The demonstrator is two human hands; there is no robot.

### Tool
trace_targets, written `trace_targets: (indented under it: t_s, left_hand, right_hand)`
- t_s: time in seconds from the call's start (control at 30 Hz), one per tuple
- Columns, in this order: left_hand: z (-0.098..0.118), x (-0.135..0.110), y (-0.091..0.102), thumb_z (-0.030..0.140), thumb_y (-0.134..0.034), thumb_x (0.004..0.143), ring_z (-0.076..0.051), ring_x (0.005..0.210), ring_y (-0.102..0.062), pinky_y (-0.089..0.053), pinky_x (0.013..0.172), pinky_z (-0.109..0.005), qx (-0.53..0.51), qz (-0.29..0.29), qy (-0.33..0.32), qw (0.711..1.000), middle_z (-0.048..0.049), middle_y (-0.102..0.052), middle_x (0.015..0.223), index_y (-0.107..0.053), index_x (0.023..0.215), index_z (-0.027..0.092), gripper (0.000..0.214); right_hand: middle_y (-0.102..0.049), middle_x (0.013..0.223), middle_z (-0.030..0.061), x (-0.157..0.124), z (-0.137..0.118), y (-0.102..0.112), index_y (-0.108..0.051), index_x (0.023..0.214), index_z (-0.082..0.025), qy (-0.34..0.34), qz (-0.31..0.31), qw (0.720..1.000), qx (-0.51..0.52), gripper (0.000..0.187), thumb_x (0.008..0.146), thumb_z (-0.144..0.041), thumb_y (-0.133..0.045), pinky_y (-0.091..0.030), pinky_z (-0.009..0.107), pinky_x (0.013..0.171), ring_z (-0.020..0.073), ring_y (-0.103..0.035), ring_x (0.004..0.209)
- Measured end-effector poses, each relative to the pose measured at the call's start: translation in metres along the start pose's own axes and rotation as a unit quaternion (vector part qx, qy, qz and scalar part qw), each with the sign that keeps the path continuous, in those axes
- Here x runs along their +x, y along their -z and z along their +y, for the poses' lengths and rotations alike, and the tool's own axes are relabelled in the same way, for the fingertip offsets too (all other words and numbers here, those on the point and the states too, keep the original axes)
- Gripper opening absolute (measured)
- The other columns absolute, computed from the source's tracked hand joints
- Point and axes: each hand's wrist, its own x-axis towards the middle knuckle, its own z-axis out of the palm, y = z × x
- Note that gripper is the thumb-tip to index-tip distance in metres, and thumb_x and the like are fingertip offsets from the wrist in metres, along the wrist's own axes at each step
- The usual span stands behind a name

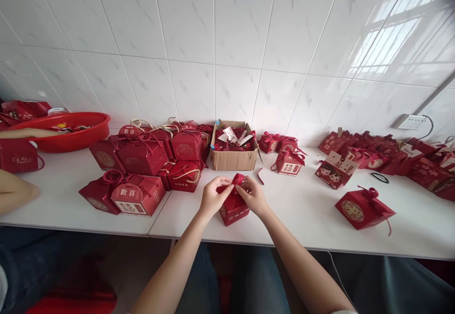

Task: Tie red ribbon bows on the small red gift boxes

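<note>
Two-handed, pinching a red ribbon (237, 179) on top of a small red gift box (232, 212). Gripping the ribbon's left side with the left hand (213, 196), thumb and forefinger pressed together; gripping its right side with the right hand (254, 195) in the same tight pinch. Possibly also touching the box's lid with the lower fingers, though hard telling from this angle. Keeping the small red gift box standing on the white table (305, 219), near its front edge, about midway between both forearms. Working just in front of an open cardboard box (233, 158) holding red pieces and white tags. Sitting right of a heap of red boxes (149, 162) with cord handles, some stacked, some tipped. Sharing the table with another person's arm (16, 192) resting at the far left, near a red plastic basin (76, 136). Having to the right a ribboned box (362, 208) lying tilted well apart, a pale-fronted box (334, 169) behind it, a black ring (379, 177) flat on the table, and more red boxes (408, 157) lined along the tiled wall (227, 44), under a white wall socket (410, 121).
</note>
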Motion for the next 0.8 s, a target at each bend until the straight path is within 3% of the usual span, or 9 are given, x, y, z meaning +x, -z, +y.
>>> trace_targets:
  t_s: [0.17, 0.27, 0.37, 0.57, 0.8]
  left_hand:
    - [0.000, -0.007, 0.000, 0.028, -0.059, 0.079, -0.018, 0.090, -0.064, -0.049, 0.087, -0.034, 0.000, 0.033, -0.008, 0.999, -0.0052, -0.066, 0.091, -0.055, 0.097, 0.019, 0.020]
    - [0.001, -0.009, 0.000, 0.024, -0.058, 0.079, -0.020, 0.096, -0.061, -0.046, 0.091, -0.038, 0.037, 0.003, -0.011, 0.999, -0.0051, -0.065, 0.093, -0.055, 0.104, 0.020, 0.026]
    - [0.001, -0.008, 0.002, 0.027, -0.058, 0.080, -0.023, 0.103, -0.058, -0.043, 0.095, -0.041, 0.073, -0.028, -0.009, 0.997, -0.0067, -0.065, 0.098, -0.064, 0.094, 0.021, 0.017]
    - [-0.003, -0.004, 0.007, 0.028, -0.059, 0.080, -0.019, 0.094, -0.062, -0.048, 0.089, -0.034, 0.069, -0.043, -0.036, 0.996, -0.0053, -0.067, 0.093, -0.065, 0.087, 0.020, 0.012]
    - [0.002, -0.007, 0.006, 0.023, -0.059, 0.079, -0.020, 0.089, -0.061, -0.044, 0.088, -0.039, 0.117, -0.017, -0.056, 0.991, -0.0051, -0.068, 0.088, -0.066, 0.084, 0.020, 0.009]
  right_hand:
    - [-0.067, 0.071, -0.0005, -0.005, 0.002, -0.005, -0.031, 0.095, -0.025, 0.001, 0.034, 0.999, 0.019, 0.030, 0.081, -0.037, -0.055, -0.046, 0.026, 0.057, 0.0166, -0.063, 0.061]
    - [-0.066, 0.070, -0.0021, -0.007, 0.000, -0.006, -0.034, 0.095, -0.025, 0.017, 0.017, 1.000, 0.007, 0.029, 0.080, -0.034, -0.056, -0.041, 0.024, 0.052, 0.0137, -0.057, 0.053]
    - [-0.065, 0.068, -0.0033, -0.009, -0.002, -0.004, -0.037, 0.096, -0.025, 0.028, -0.001, 1.000, -0.008, 0.026, 0.080, -0.032, -0.057, -0.039, 0.023, 0.050, 0.0125, -0.054, 0.050]
    - [-0.069, 0.081, 0.0022, -0.010, -0.001, -0.005, -0.044, 0.093, -0.024, 0.051, 0.032, 0.996, -0.060, 0.015, 0.083, -0.031, -0.053, -0.050, 0.028, 0.064, 0.0174, -0.065, 0.071]
    - [-0.068, 0.093, 0.0057, -0.011, 0.003, -0.008, -0.057, 0.089, -0.022, 0.078, 0.071, 0.986, -0.129, 0.011, 0.083, -0.029, -0.052, -0.049, 0.034, 0.078, 0.0203, -0.062, 0.086]
